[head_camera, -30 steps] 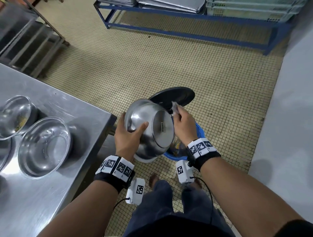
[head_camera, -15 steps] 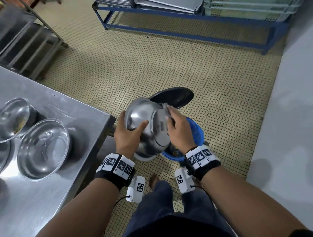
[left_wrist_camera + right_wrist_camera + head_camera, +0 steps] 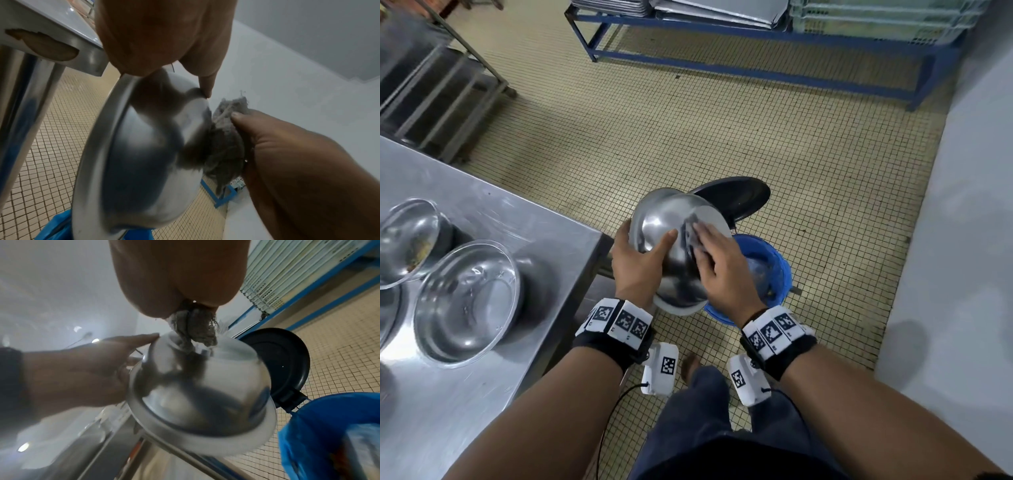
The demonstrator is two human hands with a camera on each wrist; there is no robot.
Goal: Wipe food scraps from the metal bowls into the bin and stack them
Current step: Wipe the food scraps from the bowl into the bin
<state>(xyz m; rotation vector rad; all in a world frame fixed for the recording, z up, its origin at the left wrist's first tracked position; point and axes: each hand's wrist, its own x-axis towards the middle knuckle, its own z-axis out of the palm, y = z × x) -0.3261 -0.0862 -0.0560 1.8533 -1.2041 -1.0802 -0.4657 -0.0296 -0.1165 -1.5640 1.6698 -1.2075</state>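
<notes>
My left hand (image 3: 637, 263) grips a metal bowl (image 3: 664, 222) by its rim, thumb on the outer wall, holding it tipped bottom-up over the blue-lined bin (image 3: 774, 270). My right hand (image 3: 719, 260) holds a bunched grey cloth (image 3: 693, 229) and presses it against the bowl's flat base. In the left wrist view the cloth (image 3: 228, 142) sits between the right thumb and the bowl (image 3: 144, 162). In the right wrist view the cloth (image 3: 195, 326) hangs from the hand onto the bowl (image 3: 205, 394). The bowl's inside is hidden.
The bin's black lid (image 3: 736, 197) stands open behind the bowl. On the steel table (image 3: 534, 219) at my left sit a clean-looking bowl (image 3: 467, 301) and a bowl with scraps (image 3: 409, 240). A blue rack (image 3: 756, 34) lines the far floor; a grey wall is on the right.
My right hand has slid with the cloth from the bowl's far rim onto its base. The left hand has turned the bowl further bottom-up.
</notes>
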